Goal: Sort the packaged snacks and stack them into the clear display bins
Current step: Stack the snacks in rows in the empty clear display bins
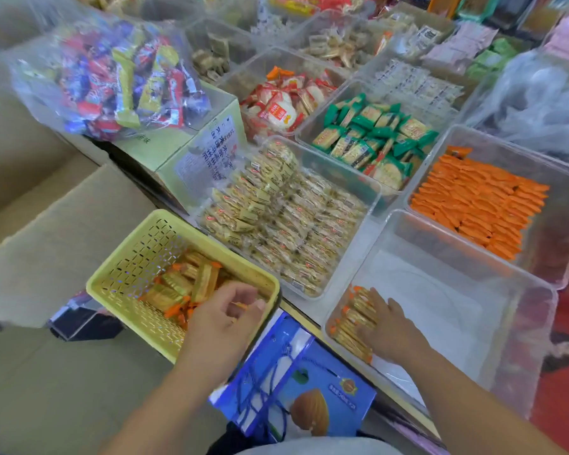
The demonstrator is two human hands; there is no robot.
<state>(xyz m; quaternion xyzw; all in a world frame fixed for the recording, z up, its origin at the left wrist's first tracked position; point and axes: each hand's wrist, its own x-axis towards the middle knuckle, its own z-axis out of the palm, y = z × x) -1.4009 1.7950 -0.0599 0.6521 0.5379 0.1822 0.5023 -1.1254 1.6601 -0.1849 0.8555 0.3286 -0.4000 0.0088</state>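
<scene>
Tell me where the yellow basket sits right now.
Lower left of the head view, the yellow basket sits beside the blue box, under the left hand.

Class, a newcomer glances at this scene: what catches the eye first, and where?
Neat rows of orange packets fill a clear bin on the right, and a bag of bright mixed sweets sits upper left. Up close, the left hand reaches into a yellow basket while the right hand presses gold packets in a nearly empty bin.

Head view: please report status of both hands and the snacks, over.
Left hand curled over loose packets in yellow basket, grip unclear. Right hand flat against row of packets in near clear bin. Nothing blocking.
</scene>
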